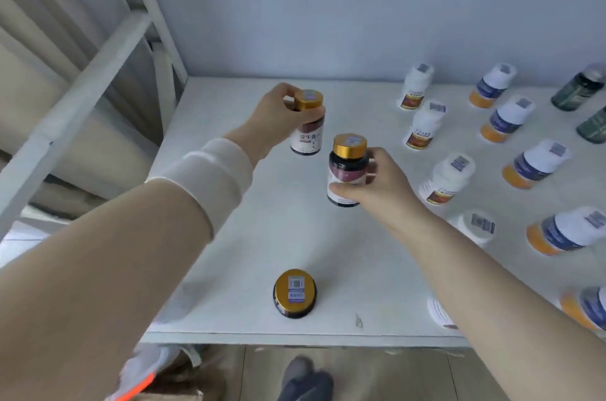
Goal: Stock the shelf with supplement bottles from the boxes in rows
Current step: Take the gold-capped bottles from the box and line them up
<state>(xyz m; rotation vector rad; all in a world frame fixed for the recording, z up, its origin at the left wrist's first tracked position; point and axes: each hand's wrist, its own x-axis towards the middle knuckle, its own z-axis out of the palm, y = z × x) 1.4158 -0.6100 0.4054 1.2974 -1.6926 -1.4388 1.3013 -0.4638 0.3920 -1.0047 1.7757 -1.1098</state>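
While its fingers curl over the gold cap and upper body of one dark gold-capped bottle (pixel 307 130), the left hand (pixel 278 113) grips that bottle upright over the back-middle of the white shelf (pixel 262 236). A cream sleeve cuff (pixel 210 168) covers the wrist behind it. Just in front and slightly right, the right hand (pixel 380 184) grasps a second gold-capped bottle (pixel 346 171) around its labelled middle, thumb across the front and fingers behind. The two held bottles are close together but not touching; whether either base rests on the shelf cannot be told.

Nearer the front edge, a third gold-capped bottle (pixel 295 293) stands alone on the shelf, well apart from both hands. To the right, white bottles (pixel 424 127) run in a row from back to front, and the right forearm partly covers the nearest one. Beside them runs a row of blue-and-orange bottles (pixel 506 123), and dark green bottles (pixel 578 90) stand at the far right edge. A pale wall (pixel 328 7) closes the back, and a white frame post (pixel 82 79) slants at the left. Below the shelf edge, a dark shoe (pixel 308 381) shows on the wooden floor (pixel 393 377).
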